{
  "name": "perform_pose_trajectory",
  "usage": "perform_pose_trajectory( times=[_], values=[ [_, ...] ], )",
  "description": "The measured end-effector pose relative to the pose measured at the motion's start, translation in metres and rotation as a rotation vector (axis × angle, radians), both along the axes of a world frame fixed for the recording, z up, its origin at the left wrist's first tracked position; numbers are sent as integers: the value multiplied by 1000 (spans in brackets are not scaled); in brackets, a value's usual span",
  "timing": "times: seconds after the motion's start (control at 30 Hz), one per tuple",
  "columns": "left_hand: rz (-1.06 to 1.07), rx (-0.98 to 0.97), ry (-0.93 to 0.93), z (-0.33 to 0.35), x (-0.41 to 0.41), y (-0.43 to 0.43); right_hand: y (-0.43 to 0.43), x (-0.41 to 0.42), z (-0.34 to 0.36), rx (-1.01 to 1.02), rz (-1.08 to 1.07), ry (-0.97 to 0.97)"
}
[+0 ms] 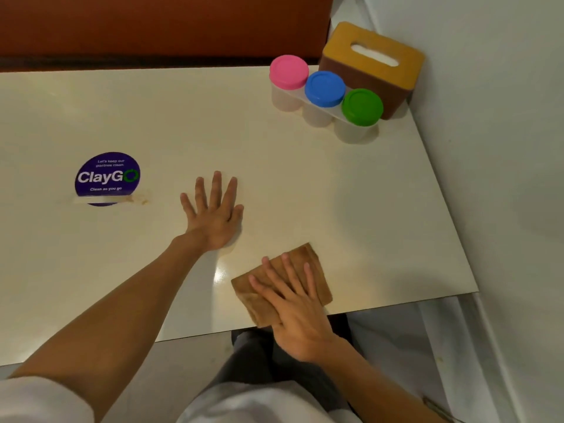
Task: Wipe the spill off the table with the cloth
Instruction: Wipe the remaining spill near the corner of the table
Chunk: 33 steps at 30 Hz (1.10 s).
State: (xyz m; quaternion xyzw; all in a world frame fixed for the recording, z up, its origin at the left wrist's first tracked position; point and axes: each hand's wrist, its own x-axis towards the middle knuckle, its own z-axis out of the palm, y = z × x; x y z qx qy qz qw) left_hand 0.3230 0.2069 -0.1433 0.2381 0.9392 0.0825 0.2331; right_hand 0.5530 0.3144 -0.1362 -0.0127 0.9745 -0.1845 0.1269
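Two bare hands, one folded brown cloth (305, 251), one cream laminate table (335, 193).
Cloth lies at the near edge toward the right corner; right hand (293, 312) presses it with straight fingers, left hand (213, 218) rests flat mid-surface, fingers splayed, holding nothing. Judged soft, light, limp: press under the palm or pinch a folded edge.

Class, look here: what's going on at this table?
A person works at the cream table. The right hand presses flat on a folded brown cloth near the front edge, while the left hand rests flat on the bare tabletop. A brownish smear beside the purple sticker lies away from the cloth. Three lidded jars and a tissue box stand at the far right.
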Motion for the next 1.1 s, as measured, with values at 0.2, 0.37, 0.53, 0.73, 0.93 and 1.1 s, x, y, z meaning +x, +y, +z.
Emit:
perform_pose_trajectory(
  times=[0.2,0.37,0.53,0.73,0.93,1.1],
  values=[
    [-5,13,-6,0,2,-1,-21,50,18,-294,1,-97],
    [-14,61,-27,0,-2,-7,0,44,49,-690,-217,-324],
    [14,399,-177,29,14,6,50,19,94,-949,-506,-123],
    [44,807,-1034,92,64,51,102,-17,128,-1091,-671,48],
    [77,882,-1055,108,80,103,148,-35,133,-1145,-788,79],
    [137,879,-897,114,81,153,197,-48,123,-1181,-893,118]
  ],
)
